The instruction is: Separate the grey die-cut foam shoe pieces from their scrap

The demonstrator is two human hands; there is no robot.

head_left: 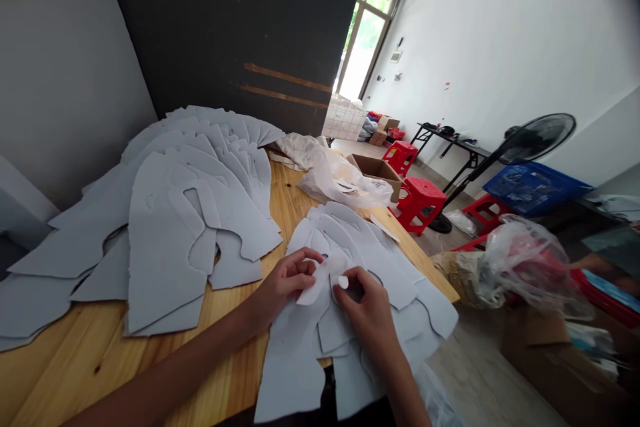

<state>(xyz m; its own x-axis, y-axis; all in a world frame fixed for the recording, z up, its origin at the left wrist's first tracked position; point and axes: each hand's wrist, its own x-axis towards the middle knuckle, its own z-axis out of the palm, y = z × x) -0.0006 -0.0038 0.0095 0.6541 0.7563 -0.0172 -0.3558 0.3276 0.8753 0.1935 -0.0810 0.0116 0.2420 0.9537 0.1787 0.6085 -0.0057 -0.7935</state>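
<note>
Over a pile of grey cut pieces [295, 360] at the table's near right, my left hand [293, 280] pinches a thin whitish strip [313, 290]. My right hand [365, 300] is closed, with a small white round piece [343, 282] between thumb and forefinger. The strip lies between the two hands, just above the grey pieces. A larger heap of similar grey pieces [165, 247] covers the left part of the wooden table, overlapping like a fan.
Behind the right pile, a crumpled clear plastic bag [345, 180] sits on the wooden table [235, 333]. An open cardboard box [375, 170], red stools [423, 200] and a black fan [540, 137] stand beyond. A person's arm [607, 270] shows at far right.
</note>
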